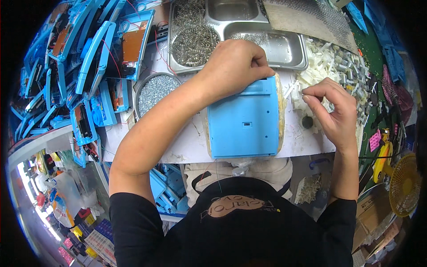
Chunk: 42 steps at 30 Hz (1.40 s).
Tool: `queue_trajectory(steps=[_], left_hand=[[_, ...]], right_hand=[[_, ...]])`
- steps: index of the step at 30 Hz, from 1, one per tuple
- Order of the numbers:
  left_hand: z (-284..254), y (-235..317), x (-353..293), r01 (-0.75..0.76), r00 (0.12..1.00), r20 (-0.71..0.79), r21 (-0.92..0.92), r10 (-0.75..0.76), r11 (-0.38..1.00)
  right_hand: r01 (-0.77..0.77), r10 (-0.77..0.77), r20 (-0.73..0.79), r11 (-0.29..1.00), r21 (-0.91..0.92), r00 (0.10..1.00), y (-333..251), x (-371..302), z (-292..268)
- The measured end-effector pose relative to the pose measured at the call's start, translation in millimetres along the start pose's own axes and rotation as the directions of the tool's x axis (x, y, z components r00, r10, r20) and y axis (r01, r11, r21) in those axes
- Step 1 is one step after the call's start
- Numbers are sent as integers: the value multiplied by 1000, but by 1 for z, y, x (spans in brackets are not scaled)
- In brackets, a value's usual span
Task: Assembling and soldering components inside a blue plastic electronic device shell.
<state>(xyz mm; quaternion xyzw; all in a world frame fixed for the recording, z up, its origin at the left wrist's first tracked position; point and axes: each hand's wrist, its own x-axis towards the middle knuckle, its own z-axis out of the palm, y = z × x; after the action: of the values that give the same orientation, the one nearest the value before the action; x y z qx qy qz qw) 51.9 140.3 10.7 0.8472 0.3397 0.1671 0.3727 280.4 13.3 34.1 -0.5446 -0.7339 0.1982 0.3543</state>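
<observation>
A flat light-blue plastic case (pixel 242 120) lies in front of me on a yellowish, worn-edged pad (pixel 281 111). My left hand (pixel 235 66) reaches across its far edge. The fingers are curled and pinched at the case's far right corner; whatever is between them is hidden. To the right of the case, my right hand (pixel 332 107) is raised beside a heap of small white plastic parts (pixel 311 66). Its thumb and forefinger pinch together at a tiny piece too small to name.
Beyond the case stands a steel compartment tray (pixel 293 51) with many small metal springs (pixel 195 42). A round bowl of small silvery screws (pixel 156 92) sits left of it. Blue housings (pixel 66 66) with wires pile up at far left. A yellow fan (pixel 404 184) is at right.
</observation>
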Motion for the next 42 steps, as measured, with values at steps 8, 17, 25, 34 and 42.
queue_trajectory(steps=[8,17,25,34,42], left_hand=[[-18,41,-66,23,987,-150,-160,-47,987],[-7,45,-135,520,835,381,-780,-396,347],[-21,-15,-121,45,903,-430,98,2,994],[-21,-24,-113,-139,921,-286,396,265,908],[-10,19,-131,59,871,-490,148,22,987]], right_hand=[[199,-200,-2,974,106,980,-24,0,20],[325,-351,73,913,245,933,-60,-4,54],[-329,319,109,794,511,941,-41,-6,46],[-402,414,131,682,612,901,-24,-23,31],[-113,133,-1,846,521,991,-35,-26,43]])
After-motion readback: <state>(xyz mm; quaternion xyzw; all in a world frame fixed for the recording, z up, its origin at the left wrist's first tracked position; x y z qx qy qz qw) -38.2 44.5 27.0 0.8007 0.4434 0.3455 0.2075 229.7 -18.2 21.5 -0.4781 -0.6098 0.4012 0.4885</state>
